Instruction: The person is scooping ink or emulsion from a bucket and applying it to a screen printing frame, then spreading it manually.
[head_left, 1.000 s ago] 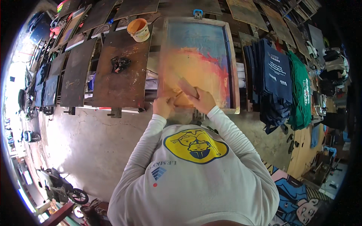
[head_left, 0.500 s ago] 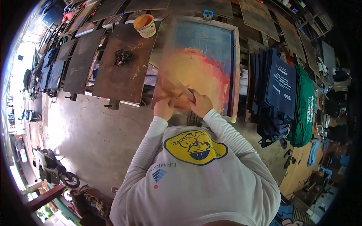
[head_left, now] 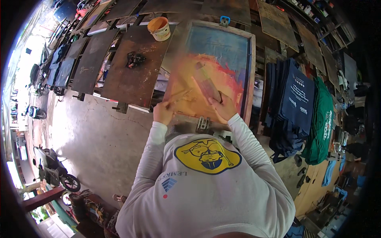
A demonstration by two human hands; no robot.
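My right hand point(head_left: 223, 105) grips a flat, elongated, squeegee-like tool point(head_left: 205, 79) tilted over a wood-framed screen point(head_left: 214, 43) stained blue, red and orange. My left hand point(head_left: 162, 112) is closed at the screen's lower left, on a thin, blurred stick-like tool point(head_left: 179, 96); its exact shape is hard to make out. A metal clamp point(head_left: 203, 124) sits at the screen's near edge, and a blue-handled clamp point(head_left: 224, 21) at the far edge.
To the left, a stained board point(head_left: 127, 83) holds a bucket point(head_left: 159, 32) and a crumpled dark rag point(head_left: 135, 59). Stacked navy point(head_left: 293, 99) and green fabric point(head_left: 319, 119) lie at the right. Other boards point(head_left: 91, 59) extend leftward. A motorbike point(head_left: 55, 170) stands on the floor.
Both hands have drawn apart, the left moving left and the right moving right with the squeegee, which is more fully visible. The view has also shifted slightly.
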